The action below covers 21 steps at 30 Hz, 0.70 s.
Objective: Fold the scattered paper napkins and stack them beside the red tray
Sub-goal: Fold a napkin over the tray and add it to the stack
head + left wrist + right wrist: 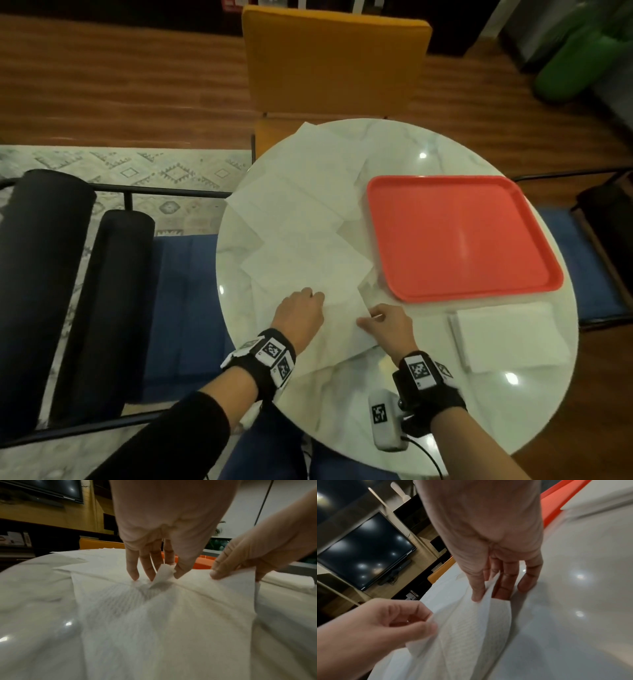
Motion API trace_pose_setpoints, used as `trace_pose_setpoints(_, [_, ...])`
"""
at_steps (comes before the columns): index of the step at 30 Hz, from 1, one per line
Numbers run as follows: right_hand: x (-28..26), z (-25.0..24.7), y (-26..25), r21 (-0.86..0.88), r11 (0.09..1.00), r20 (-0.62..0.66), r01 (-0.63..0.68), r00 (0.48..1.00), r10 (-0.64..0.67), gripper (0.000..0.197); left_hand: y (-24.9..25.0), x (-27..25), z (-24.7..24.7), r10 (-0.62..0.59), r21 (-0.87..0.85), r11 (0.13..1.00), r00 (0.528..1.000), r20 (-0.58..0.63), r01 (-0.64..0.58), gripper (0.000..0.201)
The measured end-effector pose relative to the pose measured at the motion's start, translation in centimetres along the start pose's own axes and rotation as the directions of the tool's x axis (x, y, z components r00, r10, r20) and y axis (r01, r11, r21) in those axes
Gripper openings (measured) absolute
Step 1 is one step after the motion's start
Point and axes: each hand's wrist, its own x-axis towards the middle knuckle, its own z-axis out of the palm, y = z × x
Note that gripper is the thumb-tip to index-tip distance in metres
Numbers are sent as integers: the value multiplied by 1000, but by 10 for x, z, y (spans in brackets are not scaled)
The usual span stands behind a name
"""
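Note:
On the round marble table (428, 144), several unfolded white napkins (301, 205) lie spread to the left of the empty red tray (459, 236). The nearest napkin (342, 308) is held by both hands. My left hand (308, 298) pinches a raised corner of it (164, 572) between thumb and fingers. My right hand (373, 317) pinches its right edge (486, 592), lifted slightly off the table. A small stack of folded napkins (507, 339) sits just in front of the tray, to the right of my hands.
A yellow chair (332, 61) stands behind the table. A blue bench with two black bolsters (44, 274) is at the left. The table's near rim (342, 442) is close to my forearms. A dark screen (368, 550) hangs on the far wall.

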Motion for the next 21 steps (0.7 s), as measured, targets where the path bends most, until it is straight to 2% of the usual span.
trace_pose_setpoints(3, [0,-4,3,-25,1000,-11,-7,1000,6,13,-8,4,-9,-28,-178,984,999,38,34,27])
trace_pose_setpoints(6, [1,-12,2,-51,999,24,-8,1000,9,11,-16,7,-20,-85,-334,935,991,104,115,20])
trace_pose_setpoints(9, [2,-22,-2,-175,985,48,9,999,-1,15,-20,8,-34,-189,-391,895,976,106,215,17])
trace_pose_setpoints(10, [2,-26,-6,-225,974,32,39,999,-33,19,-19,7,-40,-214,-383,894,972,96,235,18])
trace_pose_setpoints(12, [-2,-34,-20,-295,940,-3,170,984,-179,22,-18,6,-51,-228,-367,899,971,77,240,20])
trace_pose_setpoints(14, [-8,-35,-40,-264,900,16,348,934,-356,24,-17,5,-62,-204,-404,889,976,72,216,22])
trace_pose_setpoints(16, [-12,-29,-59,-222,855,79,470,882,-464,23,-15,5,-69,-165,-442,878,983,84,186,25])
trace_pose_setpoints(18, [-10,-20,-70,-224,825,167,518,855,-492,21,-14,7,-73,-122,-474,867,987,102,156,28])
trace_pose_setpoints(21, [-5,-10,-73,-236,827,250,510,855,-455,15,-17,6,-76,-87,-498,858,991,105,128,29])
